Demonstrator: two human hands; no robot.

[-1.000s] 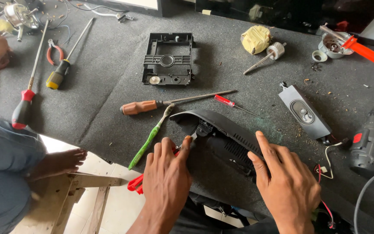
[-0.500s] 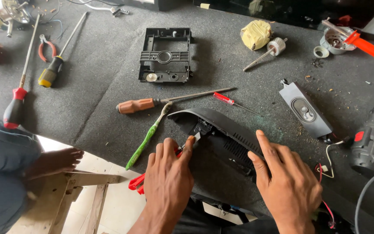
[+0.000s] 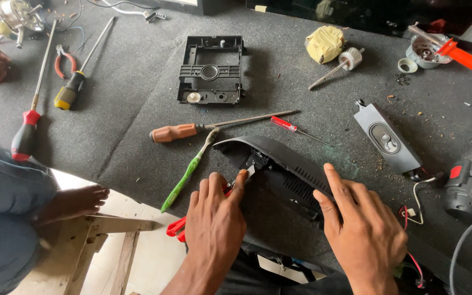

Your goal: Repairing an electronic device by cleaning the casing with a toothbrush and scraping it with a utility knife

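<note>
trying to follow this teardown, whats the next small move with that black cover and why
Probably lever the tool tip a little further along the seam. The left hand presses a red-handled tool into the edge of the black cover, while the right hand lies flat on it, steadying it.

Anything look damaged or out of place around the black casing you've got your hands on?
Yes. Small brown crumbs of debris litter the mat beside the grey speaker module, whose wires trail loose. The black casing lies opened up, left hand and right hand on it. A green toothbrush lies among the screwdrivers, odd for a workbench.
</note>
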